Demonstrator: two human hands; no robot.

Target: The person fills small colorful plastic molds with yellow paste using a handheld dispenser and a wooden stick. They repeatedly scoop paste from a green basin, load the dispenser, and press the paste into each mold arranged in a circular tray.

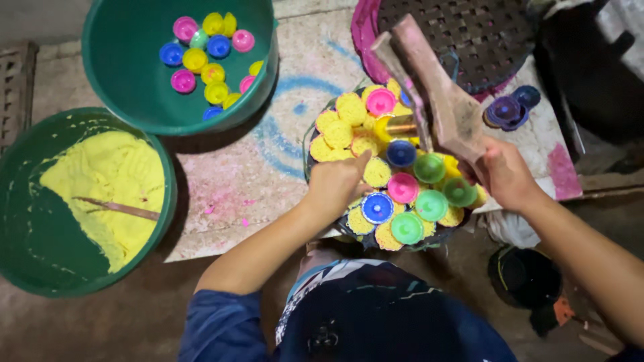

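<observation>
My left hand (333,186) pinches a yellow cake (376,172) on the tray (349,228), centre frame; my right hand (504,175) clamps a wooden mallet (443,100). Several cakes are unmoulded; coloured moulds (402,188) remain capped.

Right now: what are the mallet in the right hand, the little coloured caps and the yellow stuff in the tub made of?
Mallet: looks like bare worn wood, rough and matt, pink-stained. Coloured caps: probably moulded plastic, bright, smooth, faintly glossy. Yellow stuff: seems a damp powder, grainy, holding scraped ridges in the green tub.
</observation>
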